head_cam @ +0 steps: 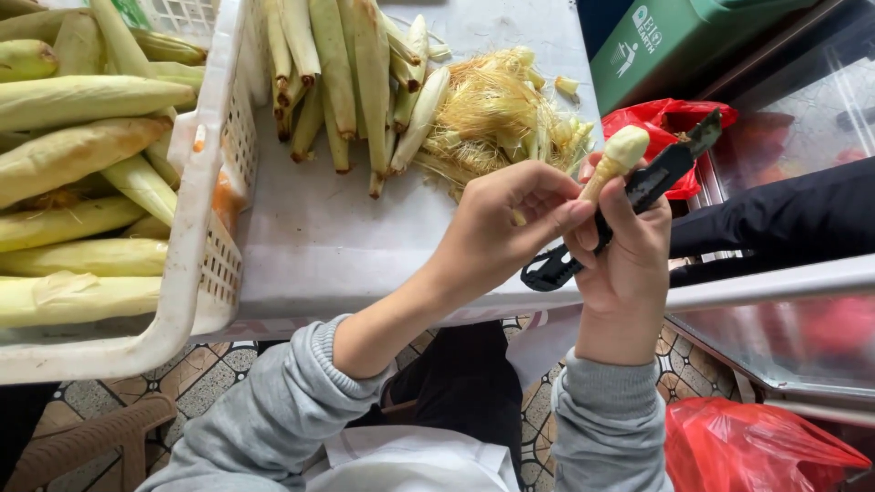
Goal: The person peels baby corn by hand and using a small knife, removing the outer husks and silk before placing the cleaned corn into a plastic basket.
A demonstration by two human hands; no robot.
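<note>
Left hand (506,223) fingers clamped on baby corn (615,159); right hand (629,246) gripped around black utility knife (629,196) (blade near thumb). Best to cut away from fingers, turning corn slowly.

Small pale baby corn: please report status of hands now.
Left hand pinches small pale baby corn. Right hand grips black utility knife. Nothing blocking.
</note>
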